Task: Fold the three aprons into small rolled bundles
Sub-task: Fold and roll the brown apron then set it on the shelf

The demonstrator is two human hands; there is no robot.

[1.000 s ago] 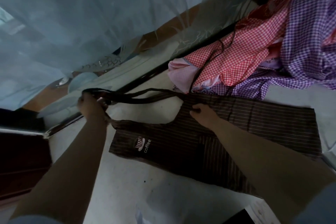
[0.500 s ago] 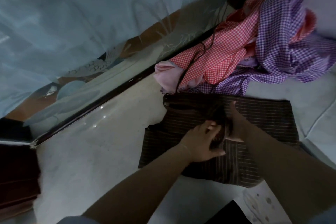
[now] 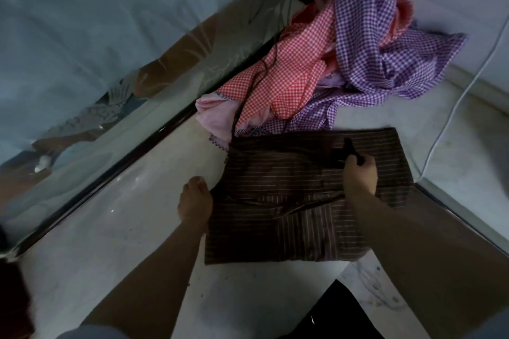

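A dark brown striped apron (image 3: pixel 278 173) lies flat on the pale floor, its bib folded over onto the body. My left hand (image 3: pixel 195 201) grips its left edge near the fold. My right hand (image 3: pixel 359 175) rests on the apron's upper right part, fingers closed on a dark strap. Behind it lie a red checked apron (image 3: pixel 289 74) and a purple checked apron (image 3: pixel 385 44), crumpled together in a heap.
A glass door with a dark bottom rail (image 3: pixel 132 157) and a pale curtain runs along the left. A white cable (image 3: pixel 462 96) trails over the floor at the right. A raised ledge edge (image 3: pixel 446 203) borders the apron's right side. A pink cloth (image 3: pixel 212 110) pokes from the heap.
The apron's bib and neck strap were folded over onto the body. My left hand went from the apron's middle to its left edge; my right hand moved rightward with the strap.
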